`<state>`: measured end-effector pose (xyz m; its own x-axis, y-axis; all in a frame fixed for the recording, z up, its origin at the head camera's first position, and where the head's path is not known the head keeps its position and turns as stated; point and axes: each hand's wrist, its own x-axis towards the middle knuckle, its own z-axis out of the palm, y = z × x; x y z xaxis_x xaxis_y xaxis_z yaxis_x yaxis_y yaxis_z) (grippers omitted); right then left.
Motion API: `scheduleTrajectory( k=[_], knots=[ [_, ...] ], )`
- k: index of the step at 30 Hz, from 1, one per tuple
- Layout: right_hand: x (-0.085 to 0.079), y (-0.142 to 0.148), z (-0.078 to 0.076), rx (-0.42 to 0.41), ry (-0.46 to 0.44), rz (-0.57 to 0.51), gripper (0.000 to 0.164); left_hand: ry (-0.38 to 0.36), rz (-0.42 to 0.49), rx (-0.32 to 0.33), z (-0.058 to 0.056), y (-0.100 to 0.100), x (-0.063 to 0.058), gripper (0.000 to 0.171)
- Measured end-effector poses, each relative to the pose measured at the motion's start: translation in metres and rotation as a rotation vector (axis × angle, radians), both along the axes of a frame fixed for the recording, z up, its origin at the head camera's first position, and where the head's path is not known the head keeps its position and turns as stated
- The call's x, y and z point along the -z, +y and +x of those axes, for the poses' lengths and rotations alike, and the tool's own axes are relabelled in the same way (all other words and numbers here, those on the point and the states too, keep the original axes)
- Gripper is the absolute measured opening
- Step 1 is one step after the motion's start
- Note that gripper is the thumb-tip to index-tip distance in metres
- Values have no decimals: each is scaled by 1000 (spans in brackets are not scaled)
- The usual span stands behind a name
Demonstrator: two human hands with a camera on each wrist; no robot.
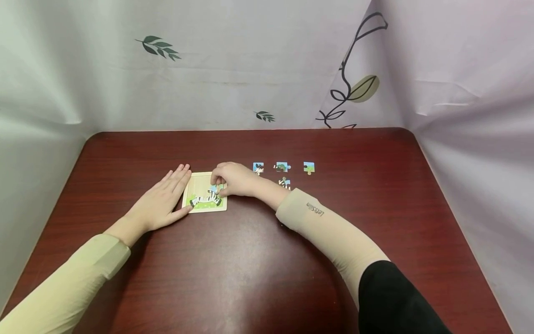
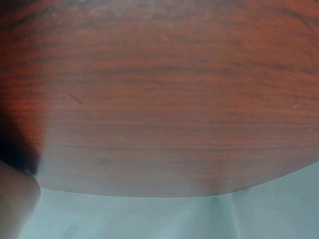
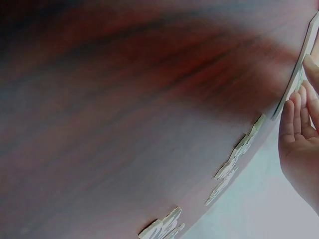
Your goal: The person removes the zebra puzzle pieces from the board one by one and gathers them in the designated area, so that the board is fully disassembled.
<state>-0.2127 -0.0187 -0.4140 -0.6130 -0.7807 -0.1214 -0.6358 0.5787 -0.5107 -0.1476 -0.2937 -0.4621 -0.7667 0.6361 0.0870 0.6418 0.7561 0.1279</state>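
A small wooden puzzle tray (image 1: pixel 196 182) lies left of centre on the table, its lower part filled with green pieces showing a zebra's striped legs. My left hand (image 1: pixel 164 199) rests flat along the tray's left side, fingers straight, thumb at the lower left corner. Over the tray's right side my right hand (image 1: pixel 235 180) pinches a puzzle piece (image 1: pixel 214 189) with blue on it, just above the striped part. The fingers partly hide that piece. In the right wrist view the right hand (image 3: pixel 301 144) reaches over the tray's edge (image 3: pixel 291 87).
Several loose puzzle pieces lie right of the tray, among them a tree piece (image 1: pixel 282 167), a blue and green piece (image 1: pixel 308 166) and a zebra-head piece (image 1: pixel 258 167). A striped piece (image 1: pixel 284 183) lies close by the right forearm. White curtains surround the dark red table (image 1: pixel 233 269).
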Motion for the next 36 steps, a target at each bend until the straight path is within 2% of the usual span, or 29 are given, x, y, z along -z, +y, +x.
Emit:
scheduleTrajectory(
  k=[10,24,36],
  knots=[
    [1,0,2,8,-1,-40,29,-8,-7,-1,0,0,-1,94],
    [-2,-1,3,3,-3,-31,32,-8,3,-2,1,0,-1,94],
    [1,-3,3,1,-12,-9,23,7,18,7,1,0,1,94]
  ],
)
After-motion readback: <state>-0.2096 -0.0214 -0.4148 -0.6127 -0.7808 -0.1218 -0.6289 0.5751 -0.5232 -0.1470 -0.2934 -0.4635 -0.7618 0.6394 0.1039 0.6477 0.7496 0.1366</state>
